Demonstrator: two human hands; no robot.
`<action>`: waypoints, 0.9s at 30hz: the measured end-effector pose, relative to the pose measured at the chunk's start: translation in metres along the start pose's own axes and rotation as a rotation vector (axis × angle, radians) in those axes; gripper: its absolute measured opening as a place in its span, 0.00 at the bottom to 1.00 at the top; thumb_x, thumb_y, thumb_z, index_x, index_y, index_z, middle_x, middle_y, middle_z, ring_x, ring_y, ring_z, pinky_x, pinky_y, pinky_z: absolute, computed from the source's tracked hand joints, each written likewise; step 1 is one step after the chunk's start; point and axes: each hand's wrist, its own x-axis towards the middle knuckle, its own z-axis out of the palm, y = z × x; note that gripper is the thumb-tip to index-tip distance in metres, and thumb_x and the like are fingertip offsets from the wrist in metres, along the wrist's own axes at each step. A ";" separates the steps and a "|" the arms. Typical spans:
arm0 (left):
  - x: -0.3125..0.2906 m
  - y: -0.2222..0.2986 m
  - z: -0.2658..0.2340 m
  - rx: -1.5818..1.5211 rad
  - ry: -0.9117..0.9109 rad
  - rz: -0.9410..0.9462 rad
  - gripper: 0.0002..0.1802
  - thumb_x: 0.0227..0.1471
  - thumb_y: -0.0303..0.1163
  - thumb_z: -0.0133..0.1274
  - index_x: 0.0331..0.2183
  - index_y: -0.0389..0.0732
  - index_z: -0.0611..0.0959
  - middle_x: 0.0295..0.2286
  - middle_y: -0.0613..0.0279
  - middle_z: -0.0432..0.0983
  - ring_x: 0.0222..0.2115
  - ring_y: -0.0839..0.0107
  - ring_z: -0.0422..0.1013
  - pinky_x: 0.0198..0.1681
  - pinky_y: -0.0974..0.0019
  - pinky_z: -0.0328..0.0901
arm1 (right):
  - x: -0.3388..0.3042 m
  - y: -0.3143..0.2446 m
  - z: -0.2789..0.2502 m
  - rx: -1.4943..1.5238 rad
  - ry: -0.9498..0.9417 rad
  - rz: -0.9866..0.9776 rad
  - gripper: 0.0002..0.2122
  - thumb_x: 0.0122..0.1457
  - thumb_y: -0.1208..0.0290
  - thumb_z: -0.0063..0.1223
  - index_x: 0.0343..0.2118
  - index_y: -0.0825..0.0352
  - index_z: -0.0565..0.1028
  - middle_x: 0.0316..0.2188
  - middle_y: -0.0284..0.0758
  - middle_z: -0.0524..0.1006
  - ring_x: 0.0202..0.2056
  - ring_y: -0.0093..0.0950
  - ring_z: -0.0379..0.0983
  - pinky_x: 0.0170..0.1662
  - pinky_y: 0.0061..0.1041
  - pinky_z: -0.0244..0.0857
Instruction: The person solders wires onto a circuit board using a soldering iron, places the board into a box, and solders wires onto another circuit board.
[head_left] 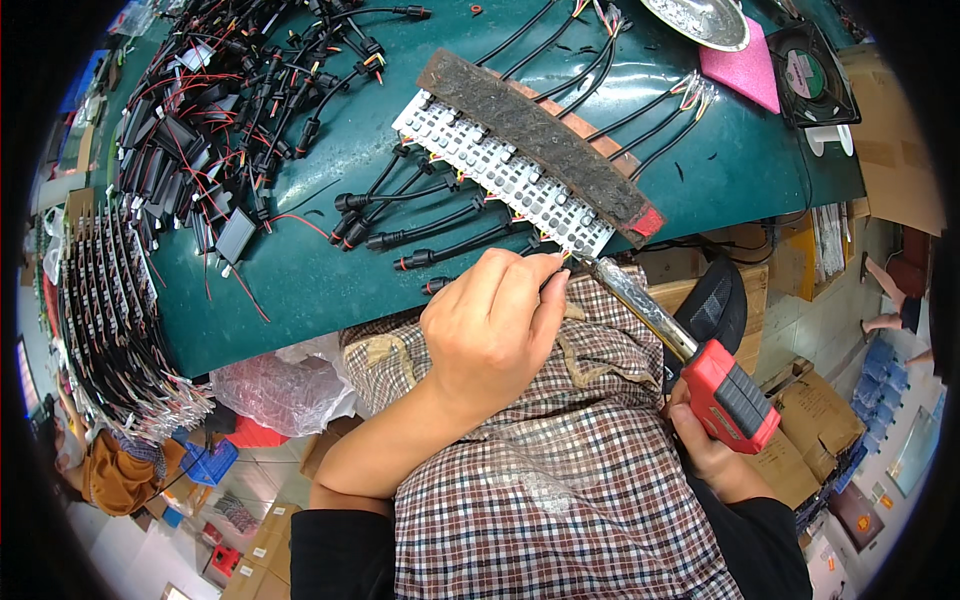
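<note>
My left hand [490, 325] pinches a short black cable, mostly hidden by the fingers, with its thin coloured wires at the near right corner of a white circuit board panel [500, 175]. In my right hand [702, 445] is a red and black soldering iron [735, 395]; its long metal barrel points up and left, with the tip at that same corner. A worn dark bar [540, 145] with a red end lies along the panel's far side. Several short black cables with connectors [430, 255] stick out from the panel's near edge.
On the green table [290, 310], a heap of black cables and small modules [190, 150] lies at the left. More black cables [590, 75] lie beyond the bar. At the far right are a metal dish [700, 20], a pink foam sheet [745, 70] and a black fan [812, 75].
</note>
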 end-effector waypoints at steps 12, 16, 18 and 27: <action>0.000 0.000 0.001 0.002 0.007 0.014 0.13 0.45 0.18 0.68 0.35 0.36 0.84 0.25 0.63 0.78 0.18 0.74 0.70 0.19 0.71 0.62 | 0.005 -0.013 -0.007 -0.040 -0.033 -0.008 0.08 0.58 0.76 0.61 0.40 0.70 0.80 0.29 0.37 0.80 0.30 0.32 0.78 0.36 0.30 0.70; 0.001 0.003 -0.002 0.011 -0.021 -0.014 0.12 0.45 0.18 0.69 0.35 0.36 0.84 0.26 0.61 0.80 0.20 0.71 0.73 0.21 0.70 0.65 | 0.004 -0.016 -0.004 -0.004 -0.005 0.038 0.07 0.59 0.75 0.60 0.39 0.70 0.80 0.29 0.37 0.80 0.30 0.32 0.78 0.36 0.30 0.70; 0.000 0.001 -0.001 0.015 -0.004 0.007 0.13 0.44 0.19 0.69 0.35 0.36 0.85 0.27 0.60 0.81 0.22 0.68 0.75 0.23 0.69 0.67 | 0.004 -0.016 -0.004 0.008 -0.008 0.043 0.07 0.60 0.75 0.60 0.40 0.70 0.80 0.29 0.37 0.79 0.30 0.32 0.77 0.36 0.30 0.70; 0.003 -0.005 -0.005 -0.011 0.024 0.020 0.14 0.43 0.22 0.69 0.36 0.39 0.87 0.28 0.61 0.81 0.27 0.64 0.78 0.28 0.65 0.71 | 0.006 -0.019 -0.004 0.108 -0.015 0.044 0.04 0.62 0.76 0.57 0.39 0.70 0.78 0.29 0.35 0.76 0.30 0.28 0.73 0.35 0.30 0.67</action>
